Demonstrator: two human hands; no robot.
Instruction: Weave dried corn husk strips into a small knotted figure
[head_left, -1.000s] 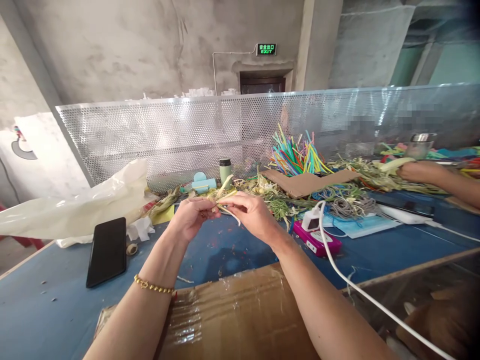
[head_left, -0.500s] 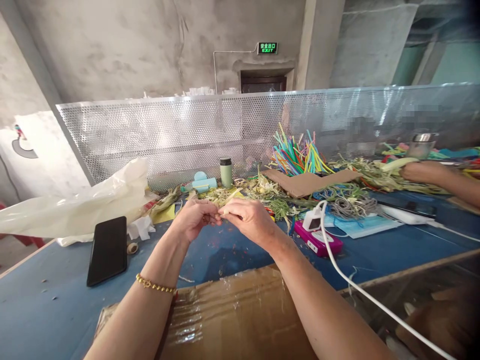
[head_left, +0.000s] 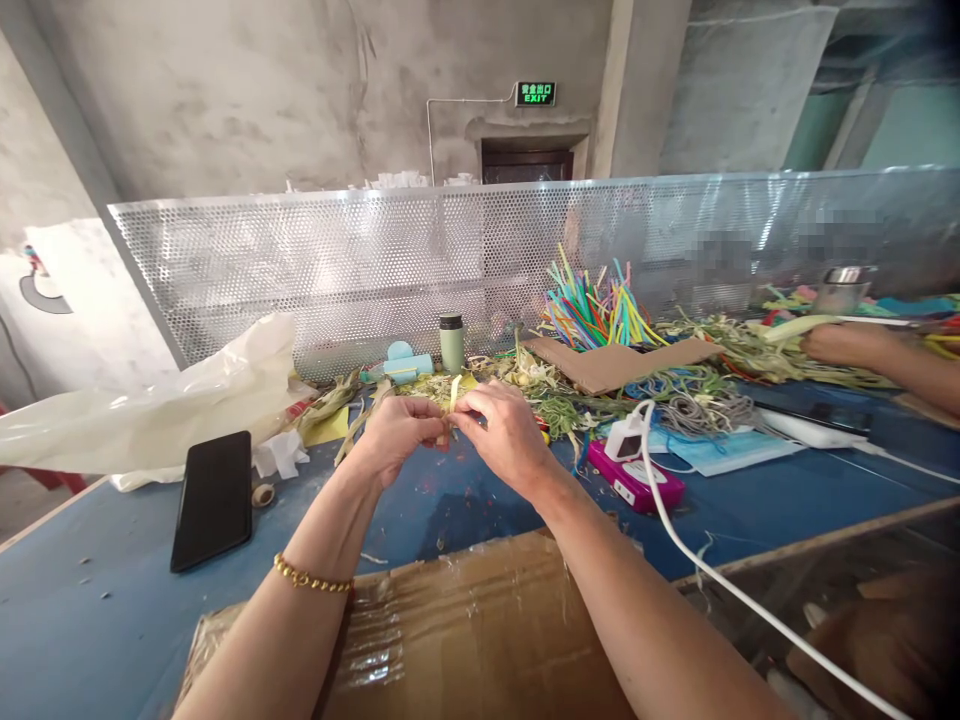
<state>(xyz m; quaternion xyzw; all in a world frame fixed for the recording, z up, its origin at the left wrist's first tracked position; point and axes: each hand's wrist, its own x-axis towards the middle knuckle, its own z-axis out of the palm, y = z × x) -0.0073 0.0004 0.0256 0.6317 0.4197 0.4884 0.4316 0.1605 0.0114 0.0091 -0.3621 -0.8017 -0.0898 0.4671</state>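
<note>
My left hand point(head_left: 405, 432) and my right hand point(head_left: 499, 432) meet over the blue table, fingertips pinched close together. Between them a narrow pale yellow-green strip point(head_left: 454, 388), flat and leaf-like, sticks up from the fingertips. Both hands grip it near its lower end, where my fingers hide the rest. Just behind them lies a loose heap of dry, straw-like green and yellow strips point(head_left: 525, 372). Below my forearms is a taped cardboard piece point(head_left: 480, 620).
A black phone point(head_left: 212, 500) and plastic sheeting point(head_left: 225, 400) lie left. Behind stand a green bottle point(head_left: 451, 345) and colourful pipe cleaners point(head_left: 592, 310). At right are a magenta power strip point(head_left: 637, 480), a white cable point(head_left: 675, 535) and another person's hand point(head_left: 840, 345).
The pale strip now stands more upright, where before it slanted up to the right. My right hand has shifted slightly, and both hands stay pinched together.
</note>
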